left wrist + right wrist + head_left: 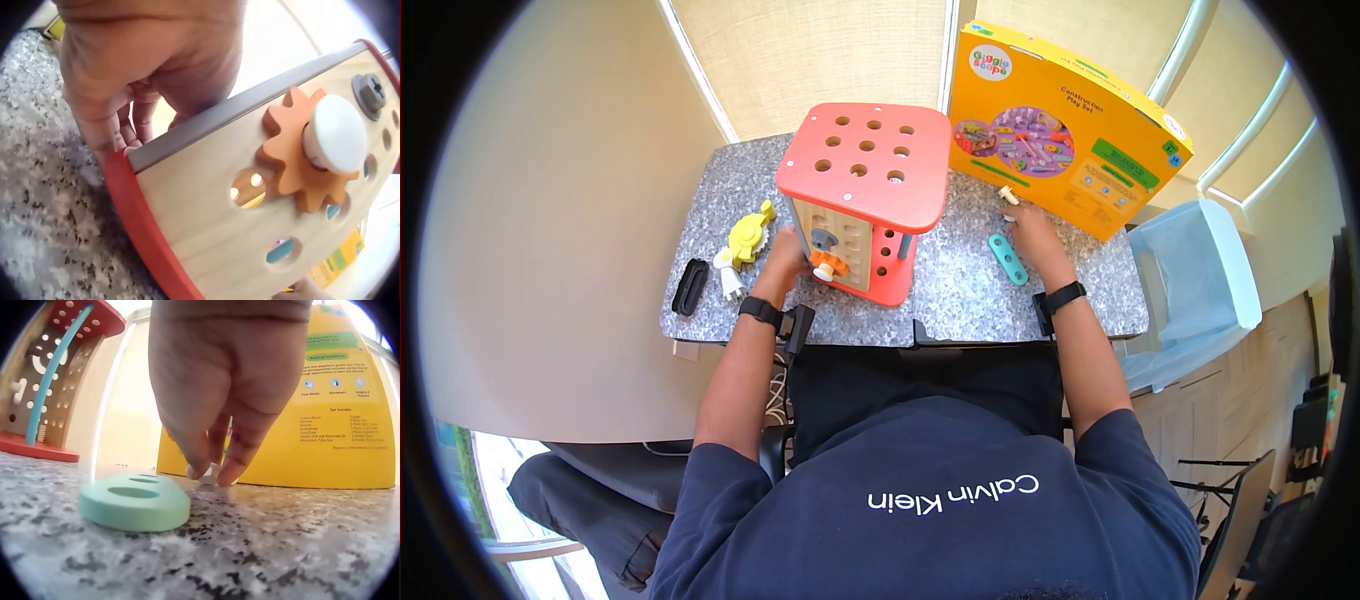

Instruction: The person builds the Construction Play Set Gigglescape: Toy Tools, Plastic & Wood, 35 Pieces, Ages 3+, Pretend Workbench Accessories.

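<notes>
A toy workbench with a red top (865,165) stands upright on the speckled table; its wooden side carries an orange gear (300,150) with a white knob (339,134). My left hand (784,262) is at its left side, the fingers curled past the grey edge (206,125) near the red base (150,231). My right hand (1036,240) pinches a small white piece (211,474) at the table surface, mostly covered by the fingertips. A cream peg (1008,195) shows just beyond those fingers. Beside this hand lies a teal strip with holes (134,503).
Behind the right hand stands a yellow box (1050,130). Left of the workbench lie a yellow toy piece (748,238), a white piece (728,275) and a black tray (690,287). A pale blue covered bin (1200,270) is right of the table (880,325).
</notes>
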`<state>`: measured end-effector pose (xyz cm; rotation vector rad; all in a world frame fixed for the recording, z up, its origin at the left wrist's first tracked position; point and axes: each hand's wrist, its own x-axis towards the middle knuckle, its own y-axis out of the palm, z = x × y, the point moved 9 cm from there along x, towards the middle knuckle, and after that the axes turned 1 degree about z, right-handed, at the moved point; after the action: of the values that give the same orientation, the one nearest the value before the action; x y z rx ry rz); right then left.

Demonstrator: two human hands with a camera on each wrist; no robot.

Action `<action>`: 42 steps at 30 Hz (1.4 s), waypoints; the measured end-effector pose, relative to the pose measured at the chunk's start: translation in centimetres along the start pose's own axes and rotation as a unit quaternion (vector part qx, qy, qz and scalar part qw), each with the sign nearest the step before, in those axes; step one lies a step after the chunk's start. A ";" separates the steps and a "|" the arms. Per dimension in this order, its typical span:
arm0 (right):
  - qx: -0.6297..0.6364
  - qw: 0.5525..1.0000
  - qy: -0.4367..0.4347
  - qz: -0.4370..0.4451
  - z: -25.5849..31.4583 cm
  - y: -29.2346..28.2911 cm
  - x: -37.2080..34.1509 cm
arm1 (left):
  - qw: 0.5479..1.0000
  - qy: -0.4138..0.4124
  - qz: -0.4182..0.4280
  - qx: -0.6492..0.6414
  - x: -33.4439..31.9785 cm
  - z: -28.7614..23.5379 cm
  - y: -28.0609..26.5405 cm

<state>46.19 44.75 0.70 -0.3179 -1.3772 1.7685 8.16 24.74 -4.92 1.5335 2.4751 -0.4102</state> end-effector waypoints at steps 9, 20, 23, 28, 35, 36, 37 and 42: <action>-0.006 0.999 0.006 -0.051 0.1 -0.4 0.1 | 0.989 0.117 -0.086 -0.037 -4.9 -5.9 -1.2; 0.134 0.986 0.042 -0.094 1.1 -1.4 -0.3 | 0.673 0.608 -0.291 0.304 -19.4 -15.9 4.2; 0.168 0.981 0.068 -0.064 2.5 -1.8 -0.7 | 0.737 0.575 -0.273 0.225 -17.5 -14.6 4.2; 0.187 0.980 0.060 -0.031 4.9 -1.9 -0.7 | 0.802 0.555 -0.166 0.147 -13.7 -15.0 3.4; 0.259 0.962 -0.069 -0.046 10.8 -2.4 -0.3 | 0.831 0.533 -0.094 0.130 -10.1 -16.7 3.6; 0.259 0.962 -0.069 -0.046 11.2 -2.3 -0.3 | 0.830 0.534 -0.093 0.130 -9.8 -16.9 3.8; 0.250 0.956 -0.129 -0.081 12.5 -3.1 -0.7 | 0.841 0.520 -0.084 0.120 -9.5 -17.1 3.9; 0.143 0.970 -0.181 -0.074 15.7 -3.1 -2.0 | 0.832 0.521 -0.070 0.176 -8.6 -18.8 5.2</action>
<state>38.72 32.86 8.57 0.2703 -1.3245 1.9291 16.14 25.98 14.81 2.1244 3.4875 0.0043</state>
